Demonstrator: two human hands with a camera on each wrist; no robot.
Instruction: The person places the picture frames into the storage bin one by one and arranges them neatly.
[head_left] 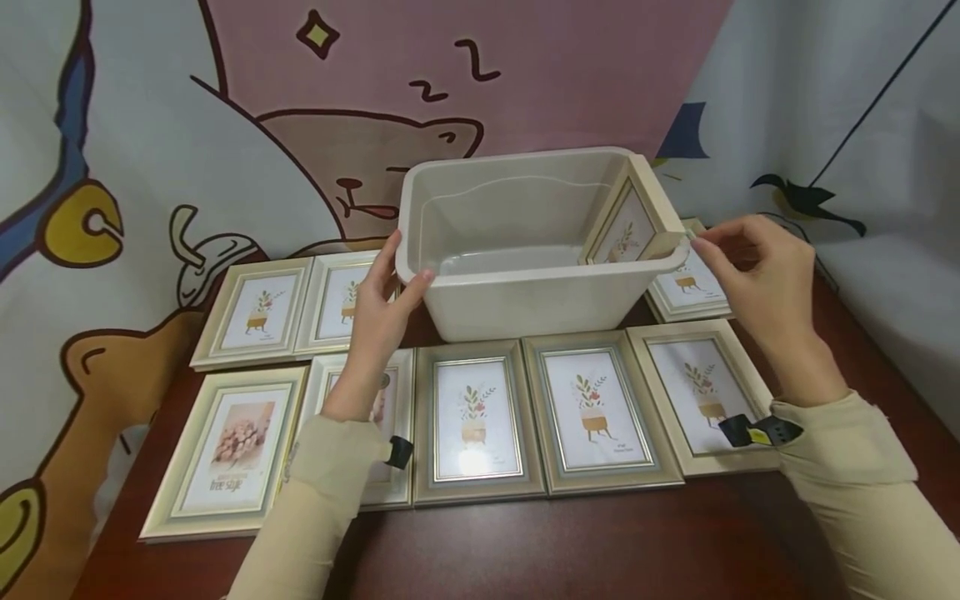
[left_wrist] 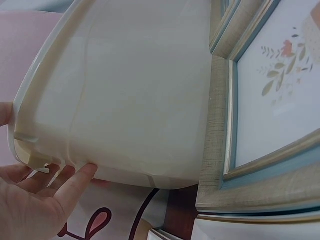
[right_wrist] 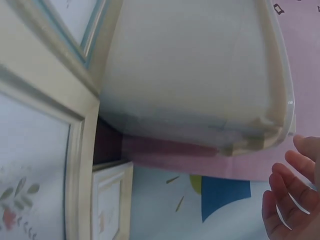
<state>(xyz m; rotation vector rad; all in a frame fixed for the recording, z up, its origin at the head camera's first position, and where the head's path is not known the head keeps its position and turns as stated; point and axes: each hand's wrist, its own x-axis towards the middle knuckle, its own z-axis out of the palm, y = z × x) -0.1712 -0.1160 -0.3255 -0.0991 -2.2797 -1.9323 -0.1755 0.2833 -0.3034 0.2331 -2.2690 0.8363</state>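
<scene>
A pale grey plastic bin (head_left: 525, 304) sits behind a row of picture frames. My left hand (head_left: 382, 308) grips its left end, the thumb over the rim and the fingers underneath, as the left wrist view (left_wrist: 40, 200) also shows. Inside, a cream picture frame (head_left: 624, 227) with a plant print leans upright against the right end wall. At the bin's right end is my right hand (head_left: 772, 267), thumb and forefinger tips close to the rim corner. In the right wrist view its other fingers (right_wrist: 290, 187) curve loosely, apart from the bin.
Several picture frames lie face up on the dark red table (head_left: 540, 542), including a frame with a pink flower print (head_left: 240, 442) at front left. Another plant-print frame (head_left: 693, 287) lies by the bin's right end. A cartoon-printed cloth (head_left: 562, 75) hangs behind.
</scene>
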